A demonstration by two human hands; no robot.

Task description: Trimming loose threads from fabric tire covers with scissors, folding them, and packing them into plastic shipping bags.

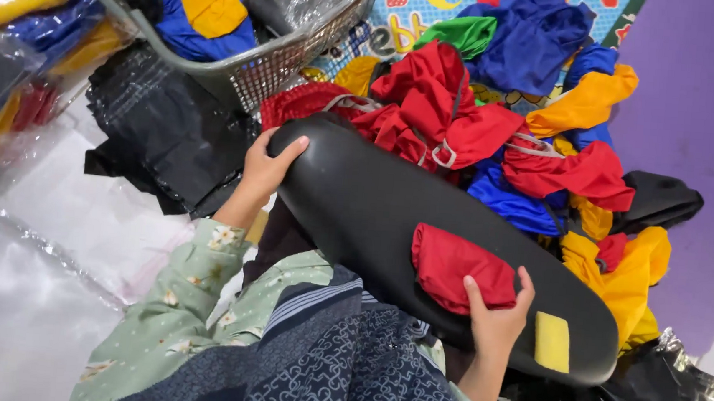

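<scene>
The left hand [265,169] curls over the upper-left end of a smooth, matte black board [356,209], fingers gripping its rounded edge. The board is a long oval; its long axis runs from that hand down-right to the right hand [495,315]. A soft, folded red cloth [453,266] lies on the board, just above and left of the right hand, whose spread fingers press on its lower edge. A yellow patch [551,341] sits just right of that hand. Beyond the board, crumpled red, blue and yellow garments [545,147] are heaped beside a wire basket [283,61].
</scene>
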